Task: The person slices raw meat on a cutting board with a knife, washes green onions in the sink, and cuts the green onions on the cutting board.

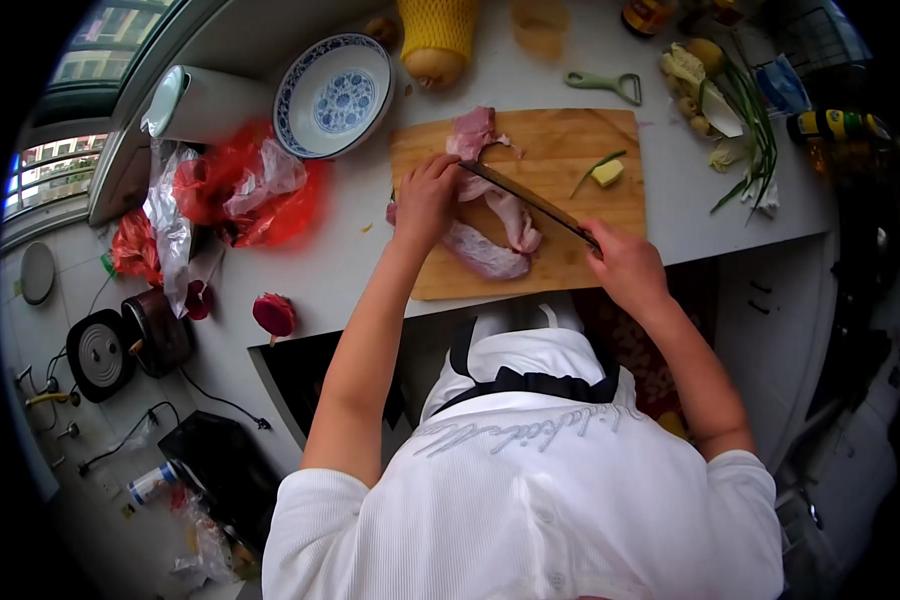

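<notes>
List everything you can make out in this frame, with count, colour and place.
knife: one, dark, over the meat
meat: several pieces, pink, on the board
board: one, light brown, on the counter
yellow piece: one, board's right
bowl: one, white-blue, left beyond board
peeler: one, green, beyond board
netted produce: one, yellow net, beyond bowl's right
spring onions: several, green, counter's right
bags: several, red and clear, counter's left
Smaller background items: too unclear to count
left hand: one, by knife tip
right hand: one, gripping knife
</notes>
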`<state>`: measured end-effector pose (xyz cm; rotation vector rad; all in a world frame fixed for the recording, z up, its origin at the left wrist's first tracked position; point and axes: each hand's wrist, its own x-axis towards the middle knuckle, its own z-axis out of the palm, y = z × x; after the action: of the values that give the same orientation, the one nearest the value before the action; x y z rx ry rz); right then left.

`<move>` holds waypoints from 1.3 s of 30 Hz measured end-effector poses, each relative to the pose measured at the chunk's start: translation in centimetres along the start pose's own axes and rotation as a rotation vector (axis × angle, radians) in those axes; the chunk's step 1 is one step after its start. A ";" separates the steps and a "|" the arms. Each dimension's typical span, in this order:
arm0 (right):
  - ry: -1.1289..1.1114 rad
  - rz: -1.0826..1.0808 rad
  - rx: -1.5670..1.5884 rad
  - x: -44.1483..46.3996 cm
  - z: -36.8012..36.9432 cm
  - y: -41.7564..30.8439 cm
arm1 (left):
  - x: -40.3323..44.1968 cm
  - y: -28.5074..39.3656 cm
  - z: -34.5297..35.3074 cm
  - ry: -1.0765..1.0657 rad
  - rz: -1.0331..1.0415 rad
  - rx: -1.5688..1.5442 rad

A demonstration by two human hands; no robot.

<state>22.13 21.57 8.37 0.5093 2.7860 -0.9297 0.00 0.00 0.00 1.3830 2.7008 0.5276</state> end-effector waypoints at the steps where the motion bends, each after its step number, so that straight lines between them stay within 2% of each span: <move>1: 0.000 -0.009 0.013 -0.7 0.2 0.4 | 0.3 0.1 -0.5 -0.018 0.024 0.005; 3: 0.000 0.010 -0.040 -1.9 -0.4 2.0 | 1.9 0.8 1.4 0.012 0.059 -0.025; 9: -0.063 0.053 0.093 -5.4 -0.2 1.3 | -0.1 0.4 0.4 0.014 0.030 0.105; 12: -0.082 0.162 0.165 -3.3 -1.0 -0.6 | -0.9 0.4 -0.3 0.010 0.074 0.117; 15: -0.080 0.130 0.216 0.0 0.1 -2.0 | -1.1 0.3 -1.2 -0.032 0.088 0.073; 22: -0.027 0.145 0.105 2.6 1.1 -0.8 | -1.9 1.7 -0.9 -0.064 0.025 -0.035; 25: -0.075 0.162 0.061 2.3 0.5 -0.8 | -2.4 3.0 -0.6 -0.088 -0.003 -0.042; 30: -0.052 0.115 0.003 1.7 -0.2 -1.4 | -2.3 3.6 -1.7 -0.137 -0.039 0.016; 33: 0.016 0.008 0.006 1.9 0.4 -1.7 | -1.4 2.9 -1.2 0.143 0.056 0.060; 39: 0.001 -0.076 -0.101 4.0 2.3 -2.5 | -1.6 1.8 1.1 0.058 -0.027 -0.061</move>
<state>17.61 19.42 6.90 0.3913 2.8534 -0.7981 2.59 0.01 -0.61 1.3341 2.7198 0.6527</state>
